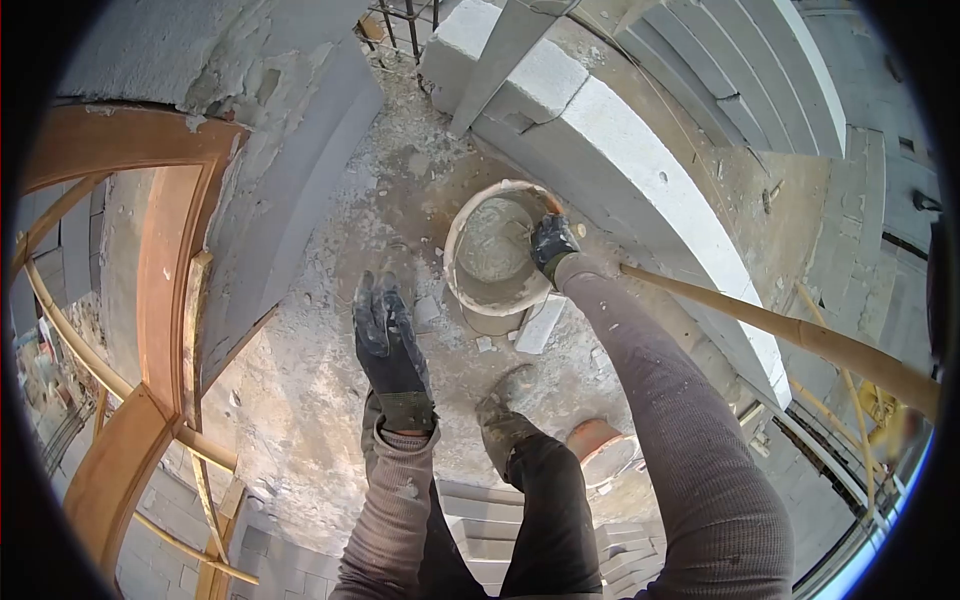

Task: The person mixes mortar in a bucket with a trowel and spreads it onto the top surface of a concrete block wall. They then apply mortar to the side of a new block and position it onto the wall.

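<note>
My left hand (385, 335), in a dark, dusty work glove, hangs over the floor left of the bucket with its fingers stretched out and holds nothing. A round bucket (458, 275) with a mortar-crusted rim contains wet grey mortar (492, 240). At the bucket's right rim, my gloved right hand (552, 245) is closed around a wooden-handled tool (579, 230). Its pale handle end sticks out to the right of the fist; the tool's working end is not clear in the mortar.
A white block wall (640, 165) curves along the right, with a bamboo pole (780, 325) across it. On the left stands a brown wooden frame (170, 270) in a plastered wall. A second bucket (600, 450) and a block piece (540, 325) lie near my boot (505, 415).
</note>
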Available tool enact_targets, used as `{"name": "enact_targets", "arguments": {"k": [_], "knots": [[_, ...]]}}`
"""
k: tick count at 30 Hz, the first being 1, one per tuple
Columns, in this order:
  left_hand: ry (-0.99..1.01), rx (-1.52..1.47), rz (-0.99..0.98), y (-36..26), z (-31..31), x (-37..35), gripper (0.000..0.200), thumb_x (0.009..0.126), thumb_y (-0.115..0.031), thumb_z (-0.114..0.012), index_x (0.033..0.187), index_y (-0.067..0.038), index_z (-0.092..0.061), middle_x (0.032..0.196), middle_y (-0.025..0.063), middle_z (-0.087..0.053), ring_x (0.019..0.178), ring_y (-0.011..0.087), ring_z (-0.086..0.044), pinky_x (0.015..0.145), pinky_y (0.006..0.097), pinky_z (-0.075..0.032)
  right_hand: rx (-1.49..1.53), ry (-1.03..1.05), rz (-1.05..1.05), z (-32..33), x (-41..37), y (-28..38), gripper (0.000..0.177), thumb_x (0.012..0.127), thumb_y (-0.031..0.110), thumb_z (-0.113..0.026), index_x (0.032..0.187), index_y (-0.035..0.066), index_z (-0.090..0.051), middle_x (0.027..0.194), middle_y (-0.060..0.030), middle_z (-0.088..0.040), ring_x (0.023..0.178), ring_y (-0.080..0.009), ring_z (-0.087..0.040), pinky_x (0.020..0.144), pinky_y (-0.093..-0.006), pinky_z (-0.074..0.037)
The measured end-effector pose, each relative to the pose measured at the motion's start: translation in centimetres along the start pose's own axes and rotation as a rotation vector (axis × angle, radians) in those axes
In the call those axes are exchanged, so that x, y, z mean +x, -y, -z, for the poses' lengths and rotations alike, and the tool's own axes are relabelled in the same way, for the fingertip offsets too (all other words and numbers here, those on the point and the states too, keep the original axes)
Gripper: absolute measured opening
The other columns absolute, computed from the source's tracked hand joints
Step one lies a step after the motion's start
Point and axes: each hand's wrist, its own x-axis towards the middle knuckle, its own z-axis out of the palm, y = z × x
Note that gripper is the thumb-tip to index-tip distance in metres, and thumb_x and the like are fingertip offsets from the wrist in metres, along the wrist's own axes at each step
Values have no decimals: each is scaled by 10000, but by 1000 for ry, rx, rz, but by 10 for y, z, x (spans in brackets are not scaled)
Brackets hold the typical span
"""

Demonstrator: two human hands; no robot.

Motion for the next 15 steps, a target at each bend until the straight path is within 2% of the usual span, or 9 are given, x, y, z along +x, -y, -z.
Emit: {"name": "enact_targets", "arguments": {"k": [1, 2, 3, 4, 6, 8, 9, 13, 15], "knots": [[94, 384, -171, 68, 12, -23, 408, 992, -218, -469, 1338, -3, -443, 1306, 162, -526, 1168, 255, -542, 992, 332, -447, -3, 2, 8, -16, 3, 7, 245, 849, 218, -505, 902, 97, -712, 951, -97, -662, 973, -286, -568, 858, -460, -411], [188, 767, -340, 125, 15, -39, 408, 993, -244, -467, 1332, -17, -459, 1309, 152, -528, 1146, 263, -558, 966, 314, -461, -7, 175, -2, -16, 10, 7, 245, 849, 216, -505, 918, 106, -713, 965, -99, -662, 973, -287, -577, 856, -458, -415], [187, 763, -328, 157, 5, -44, 408, 993, -244, -467, 1332, -17, -459, 1309, 152, -528, 1146, 263, -558, 966, 314, -461, -12, 267, -1, -20, 9, 9, 246, 850, 214, -505, 926, 110, -714, 973, -100, -662, 973, -287, -581, 855, -457, -418], [265, 319, 270, 180, -5, -50, 444, 990, -287, -464, 1360, -44, -434, 1353, 145, -487, 1192, 255, -521, 992, 337, -431, -17, 359, 0, -6, 9, 7, 247, 850, 213, -505, 934, 114, -714, 980, -100, -661, 973, -287, -585, 854, -456, -420], [313, -155, 860, 182, -17, -55, 480, 987, -329, -461, 1388, -72, -410, 1398, 138, -445, 1238, 247, -484, 1017, 360, -400, 267, 363, -52, 60, 8, -7, 242, 856, 211, -503, 940, 127, -713, 1003, -120, -659, 975, -292, -604, 857, -463, -424], [134, -945, 1129, 141, -38, -44, 542, 982, -393, -424, 1450, -137, -325, 1480, 101, -336, 1359, 183, -324, 1084, 405, -286, 192, 324, -35, 68, 5, -10, 235, 860, 218, -505, 931, 129, -711, 975, -123, -669, 936, -288, -633, 815, -462, -449], [239, -915, 1017, 145, -43, -49, 562, 984, -411, -389, 1483, -189, -258, 1524, 46, -254, 1415, 178, -183, 1114, 450, -190, 257, 366, -11, 76, 2, -18, 233, 856, 215, -519, 964, 146, -714, 995, -105, -672, 948, -287, -639, 798, -464, -468], [274, -714, 994, 150, -56, -63, 542, 981, -402, -397, 1467, -184, -296, 1512, 1, -275, 1412, 279, -189, 1123, 453, -157, 311, 399, 82, 97, 0, -24, 231, 852, 209, -535, 988, 158, -714, 1030, -90, -671, 949, -277, -650, 781, -447, -492], [261, -678, 1055, 153, -63, -68, 544, 975, -405, -410, 1461, -182, -309, 1501, -14, -294, 1407, 268, -196, 1120, 447, -159, 309, 357, 141, 96, -6, -14, 235, 850, 202, -540, 997, 127, -707, 1026, -90, -670, 955, -287, -648, 781, -456, -489]]}}
